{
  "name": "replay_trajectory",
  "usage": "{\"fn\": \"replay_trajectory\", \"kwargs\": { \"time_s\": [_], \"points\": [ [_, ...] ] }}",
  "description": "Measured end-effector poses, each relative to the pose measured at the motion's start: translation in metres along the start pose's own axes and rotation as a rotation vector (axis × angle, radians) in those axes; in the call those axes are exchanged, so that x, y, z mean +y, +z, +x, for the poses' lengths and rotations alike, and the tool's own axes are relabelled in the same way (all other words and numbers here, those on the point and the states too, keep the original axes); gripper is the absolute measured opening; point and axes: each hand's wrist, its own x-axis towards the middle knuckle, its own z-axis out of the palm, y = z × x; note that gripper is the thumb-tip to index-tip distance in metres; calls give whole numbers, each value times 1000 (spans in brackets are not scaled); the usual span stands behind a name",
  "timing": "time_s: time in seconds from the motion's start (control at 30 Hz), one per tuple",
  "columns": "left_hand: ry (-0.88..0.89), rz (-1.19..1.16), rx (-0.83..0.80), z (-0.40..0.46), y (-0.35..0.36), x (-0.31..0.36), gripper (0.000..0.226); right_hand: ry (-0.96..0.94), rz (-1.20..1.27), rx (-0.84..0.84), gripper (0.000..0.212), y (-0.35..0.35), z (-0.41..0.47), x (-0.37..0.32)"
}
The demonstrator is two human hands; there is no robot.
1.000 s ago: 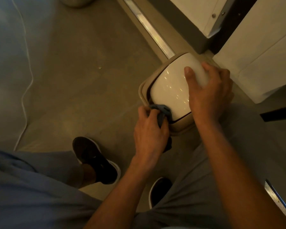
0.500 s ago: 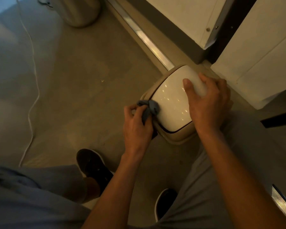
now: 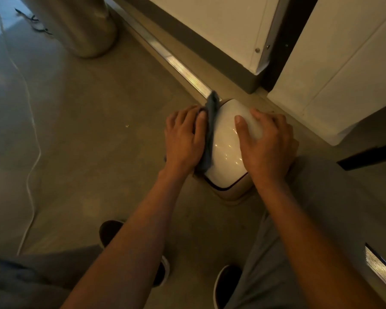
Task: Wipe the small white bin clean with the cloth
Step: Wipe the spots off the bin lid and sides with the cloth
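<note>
He's mid-wipe on the bin's side: the left hand (image 3: 184,139) presses the grey cloth (image 3: 210,130) flat against the left flank of the small white bin (image 3: 226,141), fingers laid out straight over it rather than pinching. Across from that grip, the right hand (image 3: 265,146) lies spread on the glossy lid, steadying. The bin stands on the floor (image 3: 94,134) by the cabinet (image 3: 232,25), its lid running lengthwise away from him. Next, I'd guess, the cloth must travel round to the untouched faces

Both forearms reach forward; the left hand (image 3: 183,139) lies flat, fingers straight, the right hand (image 3: 265,141) spread, fingers gently curved.
</note>
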Motion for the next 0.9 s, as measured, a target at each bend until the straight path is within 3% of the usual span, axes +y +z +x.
{"fn": "replay_trajectory", "kwargs": {
  "time_s": [0.07, 0.13, 0.2, 0.37, 0.47, 0.57, 0.67, 0.73, 0.8, 0.9],
  "points": [
    [-208, -102, -180, 32, -5, 8, 51, 5, -7, 0, 55, 2, 0, -1],
    [-392, -53, -404, 64, -5, 19, 48, 2, -9, -3, 54, 2, 0, -1],
    [-377, 38, -475, 80, 0, 31, 45, 10, 0, 10, 53, 2, 0, -1],
    [-28, -29, -193, 30, 3, 38, 38, 27, -5, 26, 48, 3, 0, -2],
    [-22, -153, -90, -11, -5, 11, 38, 22, 8, 28, 48, 3, 0, -1],
    [-215, -234, -160, -3, -9, 3, 41, 7, 6, 14, 48, 4, 1, -1],
    [-402, -79, -353, 49, -10, 27, 49, -4, 0, 16, 49, 2, 2, -2],
    [-363, 33, -420, 75, -1, 48, 48, -2, 6, 24, 48, 2, 1, -3],
    [-248, 123, -387, 77, 8, 65, 43, 16, 19, 23, 47, 2, 2, -3],
    [6, 67, -174, 35, 9, 61, 38, 10, 18, 44, 46, 3, 2, -4]
  ]
}}
